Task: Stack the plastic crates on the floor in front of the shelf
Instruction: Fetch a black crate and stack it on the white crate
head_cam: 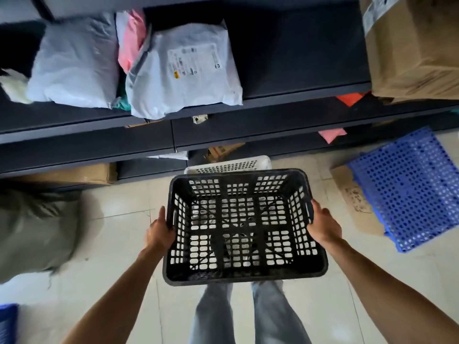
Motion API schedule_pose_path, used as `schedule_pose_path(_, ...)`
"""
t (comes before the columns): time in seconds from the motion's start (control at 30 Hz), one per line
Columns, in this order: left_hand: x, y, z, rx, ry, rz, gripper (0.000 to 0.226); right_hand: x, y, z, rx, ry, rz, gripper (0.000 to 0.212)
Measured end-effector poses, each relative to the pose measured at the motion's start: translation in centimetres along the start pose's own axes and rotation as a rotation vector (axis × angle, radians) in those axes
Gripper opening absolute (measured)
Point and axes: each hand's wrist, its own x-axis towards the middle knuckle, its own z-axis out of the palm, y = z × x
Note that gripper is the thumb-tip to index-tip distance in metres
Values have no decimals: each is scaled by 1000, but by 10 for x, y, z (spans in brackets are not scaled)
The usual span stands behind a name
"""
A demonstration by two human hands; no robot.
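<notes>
A black perforated plastic crate (242, 269) hangs in the air in front of me, open side up. My left hand (159, 230) grips its left wall near the handle slot. My right hand (324, 224) grips the right wall at the other handle slot. Beyond and below the black crate, a white plastic crate (231, 165) stands on the tiled floor against the dark shelf (149, 140); only its far rim shows. A blue perforated crate (409, 189) lies tilted on the floor to the right.
Grey parcel bags (183, 68) and a cardboard box (412, 45) fill the shelf boards. Flat cardboard (352, 194) lies under the blue crate. A dark green sack (34, 229) sits at the left. My legs (246, 316) stand below the crate. A blue object (8, 321) shows at bottom left.
</notes>
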Motion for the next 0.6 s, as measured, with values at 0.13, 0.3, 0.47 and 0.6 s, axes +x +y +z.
schedule_pose_path(0.13,25,-4,25,19,-36,-80,63,33,2,23,-12,-40,-7,76)
schedule_pose_path(0.3,59,1,49,32,-21,-92,59,73,-1,39,-60,-52,-46,80)
schedule_pose_path(0.47,74,10,67,36,23,5,76,104,-5,55,-77,-10,-55,84)
schedule_pose_path(0.6,86,11,75,31,36,21,80,124,-3,69,-110,81,-94,87)
